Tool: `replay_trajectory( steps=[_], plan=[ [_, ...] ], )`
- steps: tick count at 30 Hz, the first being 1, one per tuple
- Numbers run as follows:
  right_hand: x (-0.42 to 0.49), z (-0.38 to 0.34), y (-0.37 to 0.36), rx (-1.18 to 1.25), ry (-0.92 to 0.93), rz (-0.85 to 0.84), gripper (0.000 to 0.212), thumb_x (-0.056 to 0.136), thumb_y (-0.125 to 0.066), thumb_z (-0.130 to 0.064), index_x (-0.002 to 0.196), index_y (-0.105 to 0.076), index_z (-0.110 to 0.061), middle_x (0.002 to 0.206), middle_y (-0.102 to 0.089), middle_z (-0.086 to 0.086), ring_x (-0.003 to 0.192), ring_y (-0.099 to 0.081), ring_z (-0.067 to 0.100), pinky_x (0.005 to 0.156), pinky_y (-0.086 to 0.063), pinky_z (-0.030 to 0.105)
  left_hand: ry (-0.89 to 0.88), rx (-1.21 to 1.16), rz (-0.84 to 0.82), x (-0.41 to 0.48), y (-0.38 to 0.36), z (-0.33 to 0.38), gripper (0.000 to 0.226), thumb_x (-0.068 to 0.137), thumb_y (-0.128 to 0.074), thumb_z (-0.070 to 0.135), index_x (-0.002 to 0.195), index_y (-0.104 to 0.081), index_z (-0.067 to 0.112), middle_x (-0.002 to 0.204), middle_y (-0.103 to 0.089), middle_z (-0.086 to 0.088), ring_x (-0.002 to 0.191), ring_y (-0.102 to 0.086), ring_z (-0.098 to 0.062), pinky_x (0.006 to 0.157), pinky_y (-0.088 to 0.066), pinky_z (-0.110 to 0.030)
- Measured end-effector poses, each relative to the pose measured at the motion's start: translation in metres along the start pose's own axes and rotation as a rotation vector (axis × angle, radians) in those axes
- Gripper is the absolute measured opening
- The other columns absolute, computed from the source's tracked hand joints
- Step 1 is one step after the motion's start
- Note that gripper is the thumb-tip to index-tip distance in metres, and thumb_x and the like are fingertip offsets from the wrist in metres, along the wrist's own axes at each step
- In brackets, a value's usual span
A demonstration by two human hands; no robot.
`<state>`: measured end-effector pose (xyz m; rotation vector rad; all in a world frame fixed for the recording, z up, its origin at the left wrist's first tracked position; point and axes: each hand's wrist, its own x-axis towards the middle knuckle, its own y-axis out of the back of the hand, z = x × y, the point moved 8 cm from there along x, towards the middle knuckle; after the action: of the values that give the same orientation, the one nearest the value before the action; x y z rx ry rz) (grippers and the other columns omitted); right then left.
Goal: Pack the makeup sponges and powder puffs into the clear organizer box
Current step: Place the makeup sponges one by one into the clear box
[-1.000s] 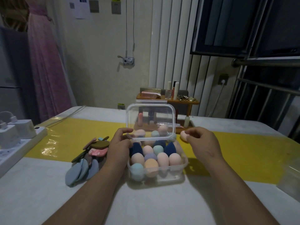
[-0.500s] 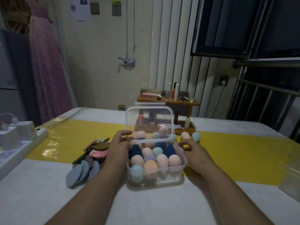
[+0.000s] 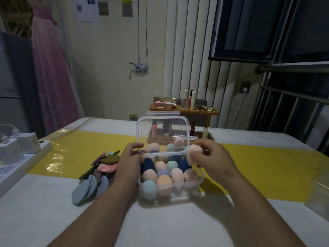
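**Head view: a pink sponge held over the box's right rim**

The clear organizer box sits on the table in front of the person, its clear lid standing upright at the back edge. Inside it, egg-shaped makeup sponges stand packed in rows: teal, orange, pink, lilac and navy.

The left hand is at the box's left side. Its grip is clamped on the box, fingers and thumb curled round the corner where the lid meets the base.

The right hand is over the box's right rim. Its grip is closed on a pale pink sponge, pinched between thumb and fingertips and held above the right end of the back row, clear of the sponges below.

A few more sponges show through the lid; whether they lie inside the box or behind it cannot be told.

Left of the box, just beyond the left wrist, lies a loose pile of flat powder puffs, blue ones nearest the person and olive and pink ones behind. A yellow strip runs across the table under the box's far half. Well to the left of the box, a white power strip rests at the table edge.
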<state>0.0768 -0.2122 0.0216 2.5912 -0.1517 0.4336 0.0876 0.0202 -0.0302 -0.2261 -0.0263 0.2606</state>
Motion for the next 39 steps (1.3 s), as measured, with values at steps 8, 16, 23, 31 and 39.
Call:
replay_trajectory(
  steps=[8, 16, 23, 31, 39],
  plan=[
    [-0.017, -0.023, -0.038, -0.422, 0.057, -0.362, 0.006, 0.079, -0.06, -0.031, 0.082, -0.065, -0.03, 0.08, -0.063, -0.007, 0.078, -0.059, 0.014, 0.069, -0.054, 0.04, -0.007, 0.05, -0.016, -0.001, 0.0, 0.002, 0.046, 0.085, -0.037, -0.011, 0.108, -0.062, 0.02, 0.106, -0.061, -0.008, 0.09, -0.059, -0.029, 0.085, -0.054, -0.051],
    [-0.014, -0.026, -0.063, -0.841, -0.009, -0.582, 0.021, 0.088, -0.056, -0.031, 0.104, -0.068, -0.025, 0.099, -0.065, 0.0, 0.088, -0.06, 0.017, 0.074, -0.053, 0.034, -0.016, 0.083, -0.01, -0.002, 0.0, 0.003, 0.045, 0.086, -0.039, -0.01, 0.108, -0.061, 0.023, 0.106, -0.061, -0.006, 0.092, -0.061, -0.029, 0.085, -0.055, -0.051],
    [-0.011, -0.027, -0.063, -0.882, 0.037, -0.466, 0.009, 0.086, -0.067, -0.022, 0.094, -0.069, -0.026, 0.097, -0.067, -0.001, 0.088, -0.061, 0.019, 0.081, -0.057, 0.038, -0.016, 0.065, -0.01, -0.002, 0.002, 0.003, 0.046, 0.085, -0.038, -0.009, 0.106, -0.061, 0.024, 0.106, -0.061, -0.007, 0.091, -0.06, -0.031, 0.084, -0.055, -0.053],
    [-0.01, -0.018, -0.061, -0.785, -0.036, -0.548, 0.019, 0.091, -0.063, -0.032, 0.096, -0.077, -0.02, 0.094, -0.072, 0.003, 0.09, -0.065, 0.019, 0.08, -0.056, 0.035, -0.01, 0.048, -0.008, -0.004, 0.001, 0.004, 0.044, 0.087, -0.038, -0.009, 0.109, -0.061, 0.022, 0.104, -0.061, -0.005, 0.088, -0.06, -0.028, 0.082, -0.056, -0.048],
    [-0.012, -0.02, -0.04, -0.464, 0.007, -0.329, 0.019, 0.083, -0.058, -0.015, 0.08, -0.07, -0.029, 0.083, -0.065, -0.012, 0.079, -0.061, 0.008, 0.07, -0.057, 0.029, 0.003, 0.012, 0.006, -0.003, 0.0, 0.002, 0.046, 0.085, -0.036, -0.011, 0.108, -0.062, 0.018, 0.101, -0.06, -0.008, 0.084, -0.057, -0.029, 0.079, -0.053, -0.046]
  ],
)
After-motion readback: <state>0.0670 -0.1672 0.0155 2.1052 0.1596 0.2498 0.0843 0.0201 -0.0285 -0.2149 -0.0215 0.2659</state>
